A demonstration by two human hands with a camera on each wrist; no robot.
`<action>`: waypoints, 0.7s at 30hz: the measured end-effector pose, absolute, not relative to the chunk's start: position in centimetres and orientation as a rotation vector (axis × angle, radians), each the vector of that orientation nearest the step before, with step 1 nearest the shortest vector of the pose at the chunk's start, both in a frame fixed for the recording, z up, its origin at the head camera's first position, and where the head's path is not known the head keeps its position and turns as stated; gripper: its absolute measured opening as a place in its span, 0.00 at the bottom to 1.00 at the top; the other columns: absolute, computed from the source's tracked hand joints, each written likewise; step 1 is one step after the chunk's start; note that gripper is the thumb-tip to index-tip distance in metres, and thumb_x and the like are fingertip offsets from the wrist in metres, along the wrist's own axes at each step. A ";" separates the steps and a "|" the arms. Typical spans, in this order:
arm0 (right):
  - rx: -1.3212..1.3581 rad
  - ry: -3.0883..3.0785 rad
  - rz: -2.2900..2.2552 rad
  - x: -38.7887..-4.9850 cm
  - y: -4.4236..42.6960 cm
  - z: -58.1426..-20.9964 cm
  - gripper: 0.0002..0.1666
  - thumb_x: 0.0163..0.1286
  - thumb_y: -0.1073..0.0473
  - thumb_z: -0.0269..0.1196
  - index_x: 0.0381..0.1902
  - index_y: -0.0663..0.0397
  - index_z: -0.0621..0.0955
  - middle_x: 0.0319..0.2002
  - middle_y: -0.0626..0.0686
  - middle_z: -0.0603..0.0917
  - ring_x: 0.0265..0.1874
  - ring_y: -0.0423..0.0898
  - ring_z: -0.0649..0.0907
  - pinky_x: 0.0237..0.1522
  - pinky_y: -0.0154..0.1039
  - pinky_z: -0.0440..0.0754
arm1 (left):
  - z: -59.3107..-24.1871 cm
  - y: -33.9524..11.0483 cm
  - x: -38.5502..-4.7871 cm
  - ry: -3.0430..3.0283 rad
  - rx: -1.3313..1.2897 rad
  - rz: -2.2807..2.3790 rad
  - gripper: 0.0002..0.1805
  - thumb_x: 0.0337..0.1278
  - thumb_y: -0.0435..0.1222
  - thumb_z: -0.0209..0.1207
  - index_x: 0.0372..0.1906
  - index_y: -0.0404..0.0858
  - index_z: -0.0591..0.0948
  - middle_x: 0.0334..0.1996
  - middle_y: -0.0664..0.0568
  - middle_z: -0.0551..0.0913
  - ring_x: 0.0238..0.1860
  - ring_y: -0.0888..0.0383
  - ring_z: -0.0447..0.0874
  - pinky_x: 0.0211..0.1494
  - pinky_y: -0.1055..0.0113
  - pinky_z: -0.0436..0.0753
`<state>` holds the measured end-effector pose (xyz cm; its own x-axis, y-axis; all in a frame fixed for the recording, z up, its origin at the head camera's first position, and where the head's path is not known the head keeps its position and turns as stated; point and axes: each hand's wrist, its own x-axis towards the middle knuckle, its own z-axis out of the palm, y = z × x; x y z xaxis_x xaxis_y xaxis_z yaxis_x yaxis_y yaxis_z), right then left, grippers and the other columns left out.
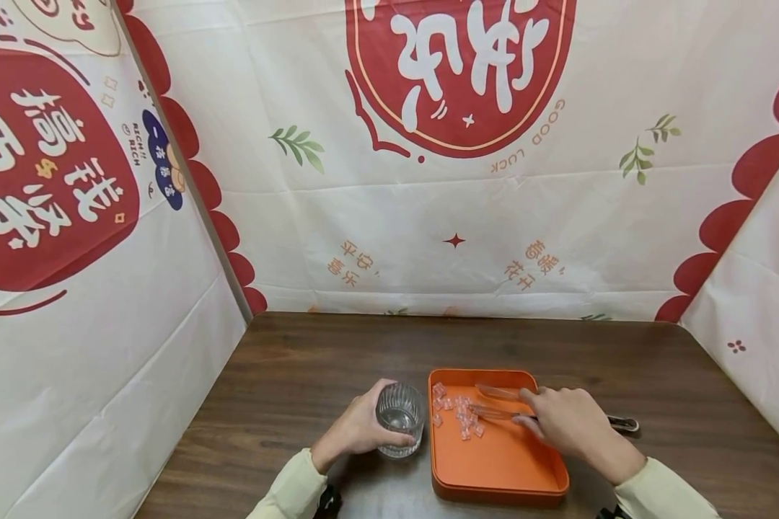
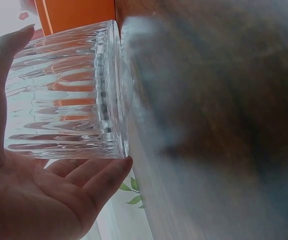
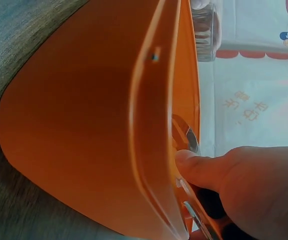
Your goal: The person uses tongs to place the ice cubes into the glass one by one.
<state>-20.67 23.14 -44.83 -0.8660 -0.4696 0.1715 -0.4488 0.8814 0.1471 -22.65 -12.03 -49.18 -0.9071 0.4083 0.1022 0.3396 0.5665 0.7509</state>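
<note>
In the head view, my left hand (image 1: 362, 424) holds a clear ribbed glass (image 1: 399, 417), its thumb on the near side and fingers around the far side. The glass stands on the table just left of an orange tray (image 1: 493, 472). My right hand (image 1: 574, 424) grips a pair of tongs (image 1: 496, 413) over the tray, their two clear arms spread apart. One arm's tip lies among several small clear ice-like cubes (image 1: 464, 416) in the tray's left part. From the right wrist, the tray's wall (image 3: 84, 115) hides most of the tongs and the cubes.
Brown wooden tabletop (image 1: 337, 346) surrounds the tray and the glass. A white printed cloth (image 1: 389, 238) hangs behind the table, with further cloth at the left and right sides. The tray has a raised rim (image 1: 483, 373).
</note>
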 end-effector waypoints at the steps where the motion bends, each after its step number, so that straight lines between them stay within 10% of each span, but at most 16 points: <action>1: 0.701 -2.861 -0.152 -20.7 23.1 -44.9 0.21 0.62 0.37 0.66 0.39 0.46 0.80 0.22 0.48 0.80 0.15 0.49 0.78 0.17 0.47 0.76 | -49.2 -12.0 -22.6 2.706 0.648 1.271 0.49 0.31 0.53 0.80 0.63 0.45 0.70 0.47 0.49 0.84 0.45 0.55 0.83 0.48 0.62 0.81; 21: 0.667 -2.987 -0.040 -21.0 22.8 -44.6 0.14 0.62 0.43 0.68 0.34 0.45 0.80 0.20 0.46 0.78 0.17 0.48 0.78 0.21 0.47 0.77 | -49.3 -12.0 -22.6 2.705 0.642 1.286 0.48 0.31 0.52 0.80 0.63 0.45 0.70 0.47 0.49 0.83 0.45 0.56 0.82 0.48 0.63 0.80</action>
